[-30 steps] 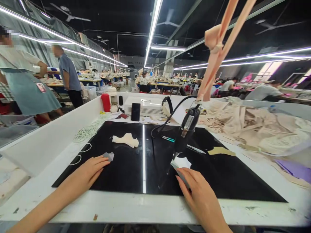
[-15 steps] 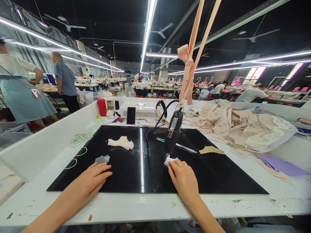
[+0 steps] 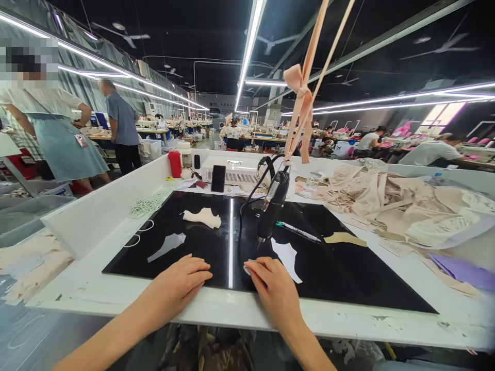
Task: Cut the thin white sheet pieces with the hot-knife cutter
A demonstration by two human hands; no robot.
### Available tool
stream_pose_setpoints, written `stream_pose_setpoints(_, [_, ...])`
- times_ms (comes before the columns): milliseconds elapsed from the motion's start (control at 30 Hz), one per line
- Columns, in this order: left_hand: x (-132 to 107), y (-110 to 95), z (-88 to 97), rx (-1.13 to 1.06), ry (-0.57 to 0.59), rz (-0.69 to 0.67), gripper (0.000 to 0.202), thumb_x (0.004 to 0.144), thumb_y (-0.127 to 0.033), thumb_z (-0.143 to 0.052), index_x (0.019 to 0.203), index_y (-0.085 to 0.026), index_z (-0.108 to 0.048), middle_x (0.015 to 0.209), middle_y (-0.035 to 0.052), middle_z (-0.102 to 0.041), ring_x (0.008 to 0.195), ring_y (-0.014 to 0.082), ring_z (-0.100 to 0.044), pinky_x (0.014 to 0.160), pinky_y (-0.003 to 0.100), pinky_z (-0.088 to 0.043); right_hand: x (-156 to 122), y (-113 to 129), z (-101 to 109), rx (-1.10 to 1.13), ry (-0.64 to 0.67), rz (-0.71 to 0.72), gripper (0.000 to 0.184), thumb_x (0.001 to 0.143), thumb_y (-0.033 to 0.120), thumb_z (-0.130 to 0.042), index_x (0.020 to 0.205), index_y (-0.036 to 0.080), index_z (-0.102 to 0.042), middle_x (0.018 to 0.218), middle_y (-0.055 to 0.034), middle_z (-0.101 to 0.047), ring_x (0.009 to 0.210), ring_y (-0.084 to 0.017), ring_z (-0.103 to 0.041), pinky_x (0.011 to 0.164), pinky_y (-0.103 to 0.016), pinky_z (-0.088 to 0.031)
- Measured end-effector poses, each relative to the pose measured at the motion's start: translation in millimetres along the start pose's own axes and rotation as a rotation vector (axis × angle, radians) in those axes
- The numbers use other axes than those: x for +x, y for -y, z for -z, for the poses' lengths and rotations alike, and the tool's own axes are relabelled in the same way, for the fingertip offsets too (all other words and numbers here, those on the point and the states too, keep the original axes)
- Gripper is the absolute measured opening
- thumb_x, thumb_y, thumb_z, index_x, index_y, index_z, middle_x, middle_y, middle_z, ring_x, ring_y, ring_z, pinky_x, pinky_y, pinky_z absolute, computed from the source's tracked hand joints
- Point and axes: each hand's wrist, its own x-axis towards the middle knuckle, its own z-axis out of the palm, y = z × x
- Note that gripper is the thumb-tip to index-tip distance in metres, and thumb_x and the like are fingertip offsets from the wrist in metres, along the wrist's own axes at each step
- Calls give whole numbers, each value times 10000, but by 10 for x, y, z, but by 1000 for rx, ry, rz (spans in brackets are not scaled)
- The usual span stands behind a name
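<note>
My left hand (image 3: 181,283) lies flat and open on the front of a black glossy work mat (image 3: 348,273), holding nothing. My right hand (image 3: 273,288) rests beside it, fingers together, fingertips on a small pale piece at the mat's front edge. A grey fabric piece (image 3: 168,246) lies left of centre and a white cut piece (image 3: 288,255) lies just beyond my right hand. A black handheld tool (image 3: 273,206) hangs on a cable and pink ribbon (image 3: 305,98) above the mat. A cream fabric piece (image 3: 203,217) lies further back.
A heap of beige fabric (image 3: 402,206) fills the right of the table. A pen (image 3: 297,231), a tan cut piece (image 3: 344,238), white elastic rings (image 3: 147,206), a phone (image 3: 217,178), a white box (image 3: 235,172) and a red container (image 3: 175,164) lie around. Two people stand at the left.
Both hands slid toward each other and nearer the mat's front edge. The left hand left the grey piece, the right hand left the white piece; both pieces now lie uncovered.
</note>
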Motion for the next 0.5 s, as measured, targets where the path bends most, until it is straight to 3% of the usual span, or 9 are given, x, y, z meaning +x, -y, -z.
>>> stream_pose_setpoints(100, [91,-52,-17,-31,-23,36,326,1036,-98,-502,1247,-221,-719,1260,60,-756,1204,230,-706,1157,458,-536,45,250,-174,56,22,55,291,1106,279,-497,1081,264,-786,944,-56,-760,779,-195,-685,705,-314,-494])
stream_pose_setpoints(200, [124,-37,-13,-30,-30,85,307,1034,-111,-513,1236,-203,-725,1256,71,-755,1194,241,-703,1085,430,-581,20,351,-208,93,29,94,298,1113,286,-473,1198,259,-757,992,-63,-781,833,-211,-714,723,-324,-520])
stream_pose_setpoints(300, [89,17,-5,-23,-33,152,296,1045,-139,-507,1223,-209,-732,1245,64,-758,1160,229,-713,1033,389,-601,-79,237,-67,105,14,76,349,1130,280,-403,1257,217,-722,1050,-92,-788,895,-231,-731,768,-354,-556])
stream_pose_setpoints(500, [-57,242,29,-2,-77,313,303,1069,-228,-472,1217,-222,-737,1242,67,-755,1126,231,-723,1007,382,-601,-299,-47,227,75,49,9,324,1123,337,-440,1150,220,-742,1055,-86,-784,924,-242,-734,805,-378,-582])
